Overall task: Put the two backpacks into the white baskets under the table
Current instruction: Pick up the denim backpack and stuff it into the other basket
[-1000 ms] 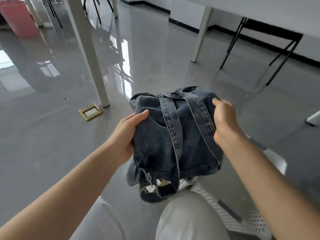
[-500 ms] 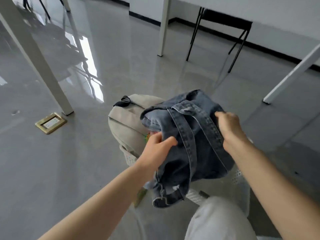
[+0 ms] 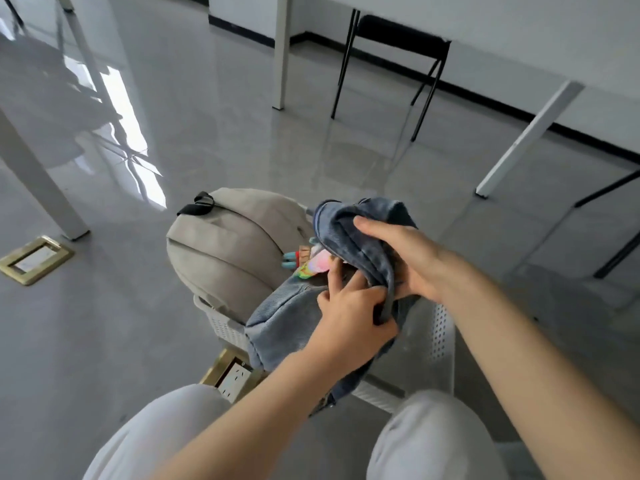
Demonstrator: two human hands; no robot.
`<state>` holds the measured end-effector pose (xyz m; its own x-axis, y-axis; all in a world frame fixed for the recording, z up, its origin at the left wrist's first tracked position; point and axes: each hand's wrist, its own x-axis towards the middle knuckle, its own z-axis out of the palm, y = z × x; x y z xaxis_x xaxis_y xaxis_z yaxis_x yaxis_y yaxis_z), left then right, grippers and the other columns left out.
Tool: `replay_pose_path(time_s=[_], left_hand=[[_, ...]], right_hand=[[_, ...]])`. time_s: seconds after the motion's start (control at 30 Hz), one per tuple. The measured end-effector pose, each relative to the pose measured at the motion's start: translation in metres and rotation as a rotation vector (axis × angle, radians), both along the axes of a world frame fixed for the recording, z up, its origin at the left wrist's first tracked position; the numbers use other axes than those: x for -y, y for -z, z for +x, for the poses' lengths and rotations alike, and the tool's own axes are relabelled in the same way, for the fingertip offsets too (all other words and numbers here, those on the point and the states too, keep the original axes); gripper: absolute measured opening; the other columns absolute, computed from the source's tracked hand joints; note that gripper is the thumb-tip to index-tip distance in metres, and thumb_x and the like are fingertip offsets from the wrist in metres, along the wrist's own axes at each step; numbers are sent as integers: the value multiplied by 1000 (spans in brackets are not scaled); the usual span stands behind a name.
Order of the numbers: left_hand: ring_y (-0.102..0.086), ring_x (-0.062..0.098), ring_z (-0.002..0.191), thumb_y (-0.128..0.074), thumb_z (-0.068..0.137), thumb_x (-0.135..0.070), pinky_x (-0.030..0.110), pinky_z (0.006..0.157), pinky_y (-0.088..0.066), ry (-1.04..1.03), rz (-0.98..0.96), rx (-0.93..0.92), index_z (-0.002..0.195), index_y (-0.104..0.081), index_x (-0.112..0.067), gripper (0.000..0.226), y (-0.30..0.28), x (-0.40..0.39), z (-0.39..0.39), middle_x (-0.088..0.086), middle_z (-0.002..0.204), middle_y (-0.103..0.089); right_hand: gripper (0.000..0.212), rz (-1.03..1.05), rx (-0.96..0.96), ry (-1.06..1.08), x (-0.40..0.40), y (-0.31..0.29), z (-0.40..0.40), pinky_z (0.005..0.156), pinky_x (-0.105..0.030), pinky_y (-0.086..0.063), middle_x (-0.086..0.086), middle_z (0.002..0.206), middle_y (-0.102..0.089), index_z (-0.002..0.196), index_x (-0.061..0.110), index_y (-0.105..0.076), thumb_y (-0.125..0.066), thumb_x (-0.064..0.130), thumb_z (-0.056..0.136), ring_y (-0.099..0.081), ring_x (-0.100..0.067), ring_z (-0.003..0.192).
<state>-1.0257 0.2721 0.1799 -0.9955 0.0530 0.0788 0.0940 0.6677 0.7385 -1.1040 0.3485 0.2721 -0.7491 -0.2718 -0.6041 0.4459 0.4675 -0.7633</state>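
Note:
A blue denim backpack (image 3: 287,317) hangs low over a white perforated basket (image 3: 440,327) on the floor. My left hand (image 3: 349,320) grips its middle and strap, and my right hand (image 3: 401,258) presses on its folded top. Colourful charms (image 3: 308,263) stick out at its left side. Just to the left, a beige backpack (image 3: 228,251) with a black handle sits upright in another white basket (image 3: 221,323), only whose front rim shows.
White table legs (image 3: 34,188) (image 3: 280,53) (image 3: 526,140) stand around on the glossy grey floor. A black folding chair (image 3: 398,57) is at the back. Brass floor sockets lie at the left (image 3: 33,259) and by my knees (image 3: 232,374).
The view swung right and the beige backpack in its basket came into sight. The denim backpack went down towards the right basket. My left hand shifted from its side to its middle.

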Motion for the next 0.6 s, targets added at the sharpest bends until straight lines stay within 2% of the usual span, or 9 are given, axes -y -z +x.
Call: replay_pose_path(time_s=[0.1, 0.17, 0.23, 0.33, 0.4, 0.47, 0.5, 0.53, 0.6], left_hand=[[-16, 37, 137, -65, 79, -35, 51, 93, -39, 168, -109, -2, 93, -68, -19, 21, 7, -7, 3, 1, 125, -50], [-23, 38, 136, -64, 77, -37, 52, 106, -34, 245, -106, -58, 97, -73, -22, 26, 16, -5, 8, 3, 121, -55], [-20, 33, 144, -63, 79, -31, 43, 117, -23, 289, -68, -53, 106, -74, -25, 30, 20, 3, 13, 2, 132, -55], [-33, 24, 141, -65, 75, -19, 42, 117, -28, 107, 142, -62, 113, -72, -26, 39, 23, 26, 22, -7, 143, -47], [-31, 28, 140, -71, 69, -24, 51, 114, -30, -171, 15, -47, 138, -49, -33, 73, 34, 46, 23, -4, 151, -36], [-19, 31, 145, -82, 63, -37, 49, 116, -26, -308, -69, 269, 151, -11, -40, 114, 48, 66, 25, 3, 160, -16], [-22, 31, 144, -86, 60, -41, 44, 115, -28, -313, -9, 425, 152, -5, -38, 123, 54, 70, 25, 7, 159, -20], [-33, 29, 140, -87, 59, -42, 39, 111, -34, -290, 61, 526, 153, -10, -35, 121, 55, 70, 25, 8, 154, -33], [-55, 24, 120, -84, 64, -40, 31, 96, -46, -245, 127, 511, 142, -40, -29, 90, 48, 61, 21, 1, 131, -61]], right_hand=[[46, 232, -109, 29, -5, 12, -8, 82, -44, -58, -13, 88, -75, 106, 3, -68, -76, 34, 73, -72, -28, 83], [44, 425, -215, 13, -15, 23, -9, 65, -30, -53, -9, 88, -68, 110, 1, -62, -73, 29, 78, -65, -25, 78], [38, 555, -316, 27, -28, 34, -10, 54, -24, -43, -11, 97, -64, 114, 4, -59, -66, 24, 82, -59, -26, 82], [28, 365, -324, 219, -48, 44, -18, 56, -26, -46, -14, 98, -67, 109, 4, -62, -62, 13, 83, -61, -26, 80], [24, 183, -303, 375, -59, 45, -22, 65, -32, -54, -14, 94, -70, 105, 5, -65, -65, 11, 82, -66, -27, 80], [12, 51, -317, 493, -67, 42, -23, 79, -47, -58, -13, 88, -73, 91, 8, -68, -68, 14, 81, -71, -31, 82], [6, -15, -329, 540, -70, 38, -23, 82, -50, -58, -13, 84, -73, 83, 9, -67, -68, 14, 82, -71, -32, 81], [8, -74, -333, 578, -70, 32, -20, 81, -49, -58, -13, 81, -72, 78, 9, -65, -67, 14, 83, -70, -31, 78], [12, -160, -362, 630, -70, 22, -18, 74, -42, -57, -12, 78, -70, 74, 7, -65, -67, 12, 85, -69, -29, 72]])
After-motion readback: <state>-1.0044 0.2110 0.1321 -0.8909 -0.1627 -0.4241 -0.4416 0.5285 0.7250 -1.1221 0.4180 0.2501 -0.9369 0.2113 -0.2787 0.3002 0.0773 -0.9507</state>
